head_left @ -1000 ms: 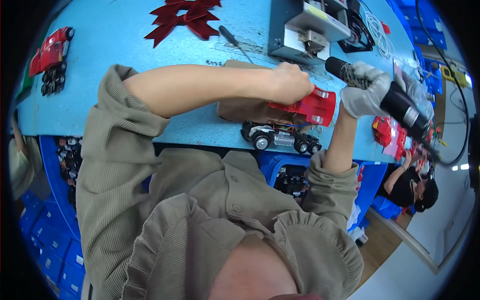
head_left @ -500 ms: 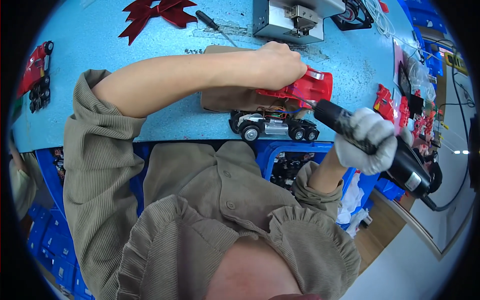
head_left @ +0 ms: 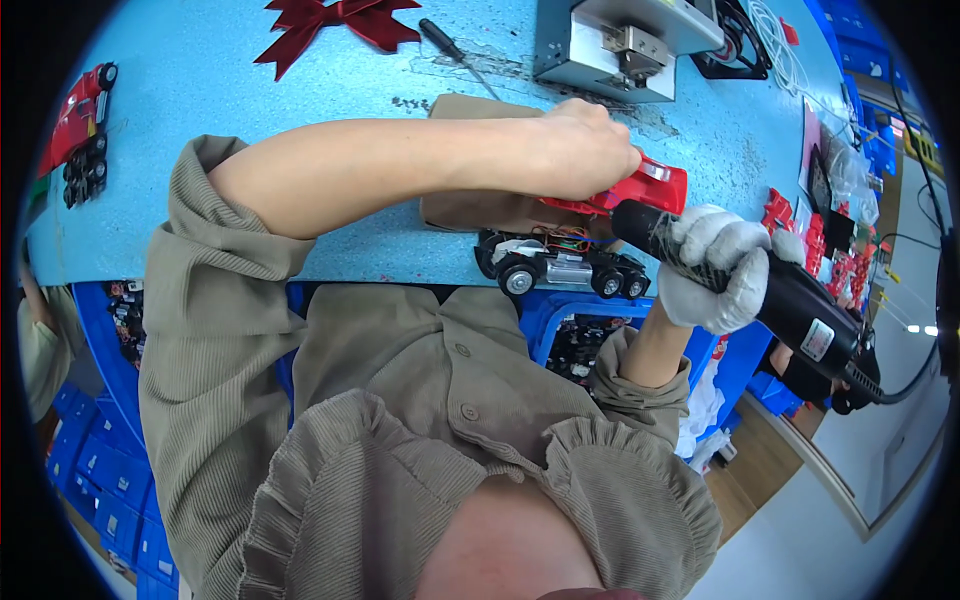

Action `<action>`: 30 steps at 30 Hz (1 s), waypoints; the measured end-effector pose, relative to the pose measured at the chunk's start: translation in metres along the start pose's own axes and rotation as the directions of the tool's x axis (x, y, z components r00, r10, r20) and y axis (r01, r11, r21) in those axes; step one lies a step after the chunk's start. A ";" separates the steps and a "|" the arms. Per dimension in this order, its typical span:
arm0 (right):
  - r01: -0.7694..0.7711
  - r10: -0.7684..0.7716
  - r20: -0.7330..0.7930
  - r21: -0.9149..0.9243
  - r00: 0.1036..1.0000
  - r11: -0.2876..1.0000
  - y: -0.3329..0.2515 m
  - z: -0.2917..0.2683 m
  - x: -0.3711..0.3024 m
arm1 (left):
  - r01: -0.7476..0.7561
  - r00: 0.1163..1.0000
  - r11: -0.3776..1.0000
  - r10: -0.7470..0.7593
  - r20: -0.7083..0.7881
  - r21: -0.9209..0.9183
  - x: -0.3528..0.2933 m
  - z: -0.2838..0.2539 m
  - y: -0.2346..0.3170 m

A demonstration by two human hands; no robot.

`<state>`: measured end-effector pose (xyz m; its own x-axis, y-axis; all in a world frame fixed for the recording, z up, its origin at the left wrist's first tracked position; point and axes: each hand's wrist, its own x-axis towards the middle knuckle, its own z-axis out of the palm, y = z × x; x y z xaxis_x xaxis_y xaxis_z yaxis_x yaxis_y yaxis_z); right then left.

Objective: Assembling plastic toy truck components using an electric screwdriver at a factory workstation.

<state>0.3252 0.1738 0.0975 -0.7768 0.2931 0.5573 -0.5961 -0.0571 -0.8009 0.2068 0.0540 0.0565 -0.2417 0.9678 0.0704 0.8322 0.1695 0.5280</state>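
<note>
My bare left hand (head_left: 580,150) is closed on a red plastic toy truck body (head_left: 655,188), held on its side over a brown pad (head_left: 470,208). In my right hand (head_left: 722,268), which wears a white glove, is a black corded electric screwdriver (head_left: 642,228). Its nose reaches the near side of the red body; the bit's tip is out of sight. Just below, a toy truck chassis (head_left: 565,268) with black wheels and silver parts stands at the table's near edge. Thin coloured wires (head_left: 570,238) run between chassis and body.
A red toy truck (head_left: 82,135) lies at the far left. At the back are a dark red bow (head_left: 340,22), a small screwdriver (head_left: 442,40) and a metal machine (head_left: 610,50). Red parts (head_left: 845,270) crowd the right side. Below the edge sits a blue bin (head_left: 545,330).
The electric screwdriver has moved left and in against the red body, so its bit no longer shows. My left hand keeps its hold. The whole view has shifted slightly.
</note>
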 end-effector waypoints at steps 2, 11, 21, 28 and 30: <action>-0.003 0.004 0.016 -0.045 1.000 0.999 -0.001 0.003 0.000 | -0.009 1.000 1.000 0.009 -0.019 -0.009 -0.001 0.001 0.000; -0.007 0.009 -0.023 0.078 1.000 0.997 0.003 0.000 -0.001 | -0.024 0.999 0.999 0.022 -0.048 -0.043 -0.001 0.003 -0.003; 0.039 -0.041 -0.014 -0.143 0.999 0.989 0.005 0.032 0.003 | 0.026 0.999 0.998 -0.025 0.025 -0.053 -0.002 0.000 -0.005; 0.009 -0.005 0.030 -0.119 1.000 0.993 0.003 0.034 0.005 | -0.009 1.000 0.897 0.022 0.022 -0.441 -0.031 -0.011 -0.018; 0.003 -0.001 0.018 -0.124 1.000 0.992 0.005 0.033 0.003 | -0.050 0.999 0.815 0.033 -0.041 -0.577 -0.042 -0.001 -0.022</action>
<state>0.3128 0.1425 0.1024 -0.7797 0.2763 0.5619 -0.5687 0.0627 -0.8201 0.1984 0.0091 0.0432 -0.2344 0.9644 0.1222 0.4024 -0.0182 0.9153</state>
